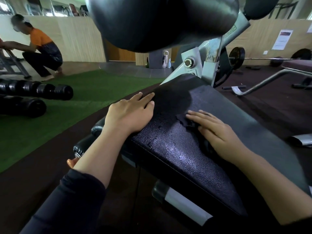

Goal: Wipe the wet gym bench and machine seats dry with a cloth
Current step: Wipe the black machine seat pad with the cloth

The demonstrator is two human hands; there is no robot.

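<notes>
L hand (130, 114) is lying flat on the seat's (177, 149) left edge, fingers straight and close together, gripping nothing. R hand (217, 132) is pressing a dark cloth (185, 121) onto the seat near its middle, fingers straight and slightly spread; the cloth's ragged edge is sticking out past the fingertips toward the L hand, rest of it hidden under the palm. Droplets are showing on the pebbled black surface btwn the hands. A big black pad (160, 22) is hanging over the seat's far end on a grey frame (209, 65). Dumbbells (33, 95) are lying on green turf (84, 105) to the left, w/ a crouching person (40, 48) beyond.
</notes>
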